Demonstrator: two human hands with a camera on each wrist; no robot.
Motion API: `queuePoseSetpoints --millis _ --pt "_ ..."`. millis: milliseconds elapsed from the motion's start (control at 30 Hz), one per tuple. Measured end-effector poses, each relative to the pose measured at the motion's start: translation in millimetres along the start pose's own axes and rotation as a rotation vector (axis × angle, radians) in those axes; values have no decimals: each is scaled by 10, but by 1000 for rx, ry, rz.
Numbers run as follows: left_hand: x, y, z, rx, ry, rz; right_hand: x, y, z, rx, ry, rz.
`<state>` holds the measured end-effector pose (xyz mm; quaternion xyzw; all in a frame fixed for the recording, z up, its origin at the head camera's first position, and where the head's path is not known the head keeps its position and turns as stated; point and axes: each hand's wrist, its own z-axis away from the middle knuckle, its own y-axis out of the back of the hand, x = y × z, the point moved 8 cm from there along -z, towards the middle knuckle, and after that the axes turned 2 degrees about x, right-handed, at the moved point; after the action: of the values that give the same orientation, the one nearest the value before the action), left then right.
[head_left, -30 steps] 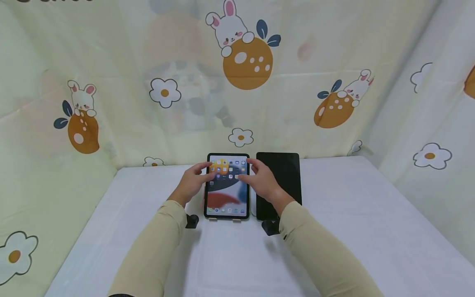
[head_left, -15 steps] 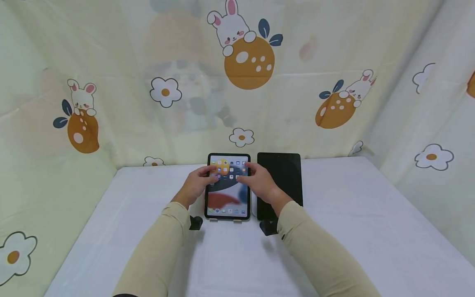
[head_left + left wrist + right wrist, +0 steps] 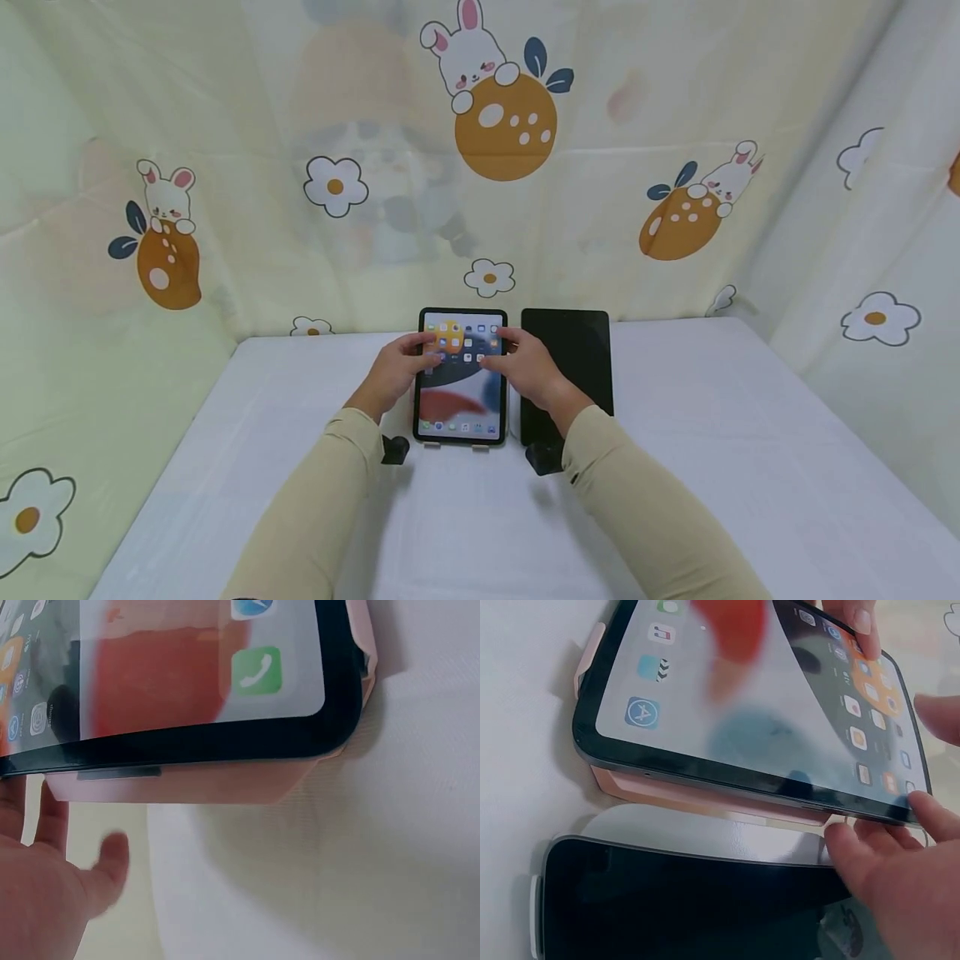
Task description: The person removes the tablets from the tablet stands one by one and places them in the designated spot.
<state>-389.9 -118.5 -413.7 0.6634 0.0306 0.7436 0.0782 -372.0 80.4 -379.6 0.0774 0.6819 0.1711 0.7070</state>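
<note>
Lit tablet (image 3: pixel 461 375) stands in portrait near the far middle of the white surface (image 3: pixel 675 467), home screen with app icons showing. It leans back on a pink stand (image 3: pixel 705 796) that props its back edge clear of the surface, so the screen tilts toward the person.

Left hand (image 3: pixel 395 373) sits at the tablet's left edge, right hand (image 3: pixel 528 371) at its right edge, both at about the upper half. A grip from both sides fits a propped device: it would steady the tablet on the stand.

Left fingers (image 3: pixel 422 346) lie over the left bezel onto the screen. Right fingers (image 3: pixel 922 814) reach the right edge, thumb under the rim in the right wrist view. They look lightly curled round the edges. The left wrist view shows only palm and two blurred fingers below the tablet, not the contact.

Dark tablet (image 3: pixel 567 367), screen off, lies just beside the lit one on its right; the right wrist crosses over it. A small gap separates the two. The dark one appears flatter.

Two small black mounts (image 3: pixel 395 450) near the wrists are likely the wrist cameras. Cartoon curtain (image 3: pixel 300 167) with rabbits and flowers hangs behind and at both sides.
</note>
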Motion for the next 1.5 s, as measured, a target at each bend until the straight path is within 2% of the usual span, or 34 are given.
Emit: queuePoseSetpoints --millis 400,567,700,833,967,1100,1233,1500 --pt "111 71 62 -7 -15 -37 -21 0 8 62 39 -47" --pt "134 98 91 -14 -36 -93 -4 22 22 87 53 -38" --pt "196 115 114 -4 -73 -148 -23 53 38 98 73 -47" --pt "273 124 132 27 -117 -146 -71 73 47 101 99 -47" --pt "317 139 156 47 -111 -142 -125 102 56 112 129 -24" --pt "361 157 210 22 -92 -194 -132 132 71 109 142 -12" --pt "412 189 296 -18 -95 -287 -122 134 113 79 154 -29" --pt "440 297 475 -70 -144 -351 -156 85 277 13 158 -80"
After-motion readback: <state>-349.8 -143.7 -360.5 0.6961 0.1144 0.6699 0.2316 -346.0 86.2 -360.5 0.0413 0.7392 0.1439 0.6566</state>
